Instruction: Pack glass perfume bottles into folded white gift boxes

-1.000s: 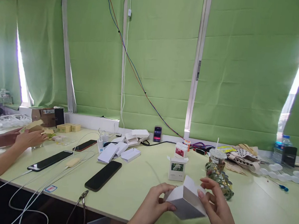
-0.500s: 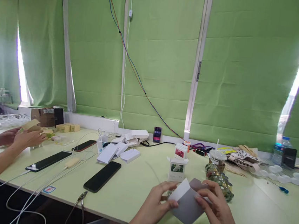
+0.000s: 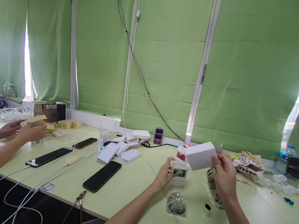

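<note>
A white folded box (image 3: 200, 155) is pinched by my right hand (image 3: 225, 172), raised above the table's right part. My left hand (image 3: 165, 173) grips the left side of a small white box with a flower picture (image 3: 179, 178), which stands upright. Behind it is another white box with a red flower picture (image 3: 181, 154). A clear glass jar with a lid (image 3: 177, 203) sits in front of the picture box. To its right stands a small dark-topped cylinder (image 3: 207, 210). Several glass items with greenish contents (image 3: 214, 188) lie partly behind my right forearm.
Black phones (image 3: 102, 176) and white cables (image 3: 33, 189) lie on the left half of the table (image 3: 136, 195). White folded boxes (image 3: 108, 152) are heaped at the middle back. Another person's hands (image 3: 32, 132) hold a tan box at far left. Bottles (image 3: 287, 158) stand at far right.
My right hand has lifted the folded box up and away. My left hand has left it and moved onto the flower-picture box. The glass jar and the cylinder now show. The view has shifted slightly.
</note>
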Available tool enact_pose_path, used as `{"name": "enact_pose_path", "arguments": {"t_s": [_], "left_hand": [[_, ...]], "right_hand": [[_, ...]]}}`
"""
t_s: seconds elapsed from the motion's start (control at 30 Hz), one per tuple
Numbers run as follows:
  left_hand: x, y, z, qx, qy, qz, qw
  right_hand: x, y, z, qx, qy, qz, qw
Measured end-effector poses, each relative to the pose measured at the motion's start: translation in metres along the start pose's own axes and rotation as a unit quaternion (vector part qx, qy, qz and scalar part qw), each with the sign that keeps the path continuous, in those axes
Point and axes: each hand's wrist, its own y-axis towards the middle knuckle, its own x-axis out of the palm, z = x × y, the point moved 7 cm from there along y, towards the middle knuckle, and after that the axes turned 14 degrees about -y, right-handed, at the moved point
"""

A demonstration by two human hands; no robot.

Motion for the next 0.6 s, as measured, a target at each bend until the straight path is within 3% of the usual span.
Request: {"name": "enact_pose_path", "arguments": {"t_s": [0.13,0.23,0.6], "left_hand": [[0.003,-0.017,0.012,0.075,0.078,-0.023,0.994],[0.004,-0.022,0.016,0.079,0.091,-0.021,0.992],[0.005,-0.019,0.011,0.045,0.063,-0.017,0.997]], "right_hand": [[0.038,0.004,-0.001,-0.033,0.004,-0.062,0.998],[0.053,-0.006,0.000,-0.060,-0.001,-0.107,0.992],[0.048,-0.016,0.020,-0.134,-0.076,-0.164,0.974]]}}
